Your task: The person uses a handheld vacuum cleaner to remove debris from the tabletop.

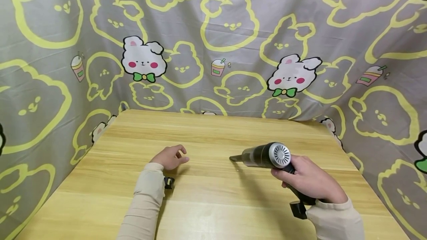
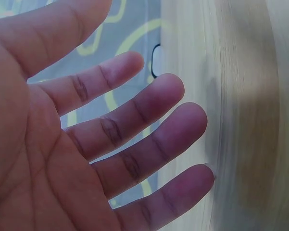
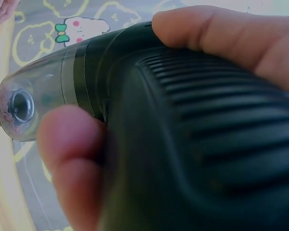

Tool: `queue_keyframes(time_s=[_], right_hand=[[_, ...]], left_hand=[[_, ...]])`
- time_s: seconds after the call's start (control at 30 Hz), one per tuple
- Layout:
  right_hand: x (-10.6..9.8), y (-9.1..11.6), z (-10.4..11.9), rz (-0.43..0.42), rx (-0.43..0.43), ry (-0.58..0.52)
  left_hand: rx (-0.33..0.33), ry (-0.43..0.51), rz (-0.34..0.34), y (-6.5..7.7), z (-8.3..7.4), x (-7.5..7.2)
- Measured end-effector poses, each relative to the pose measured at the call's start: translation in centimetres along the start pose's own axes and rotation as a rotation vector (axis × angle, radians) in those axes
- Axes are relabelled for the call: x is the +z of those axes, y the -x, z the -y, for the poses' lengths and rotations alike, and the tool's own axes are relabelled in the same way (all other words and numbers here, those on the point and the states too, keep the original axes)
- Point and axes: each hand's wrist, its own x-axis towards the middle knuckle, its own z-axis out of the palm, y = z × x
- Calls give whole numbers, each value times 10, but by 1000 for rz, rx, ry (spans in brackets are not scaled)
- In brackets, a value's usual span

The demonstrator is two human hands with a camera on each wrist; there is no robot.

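My right hand grips the black handle of a handheld vacuum cleaner, its silver vented end turned toward me. The narrow nozzle points left, its tip close over the wooden table. In the right wrist view, the thumb and a finger wrap the ribbed handle, and the vacuum's clear dust cup has some pinkish bits inside. To the left, my left hand holds nothing, its fingers loosely bent over the tabletop. The left wrist view shows that palm bare with the fingers spread.
A grey curtain printed with yellow outlines and white rabbits hangs behind the table and along both sides. Dark camera mounts sit at both wrists, below beige sleeves. The vacuum's shadow falls across the wood.
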Motion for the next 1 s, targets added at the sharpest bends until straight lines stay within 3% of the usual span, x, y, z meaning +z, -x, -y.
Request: queue_keyframes(time_s=[0.43, 1.0], right_hand=[[1, 0, 2, 17, 0, -6], [-2, 2, 0, 6, 24, 3]], left_hand=[[-7, 21, -12, 2, 4, -5], [-4, 17, -11, 3, -2, -5]])
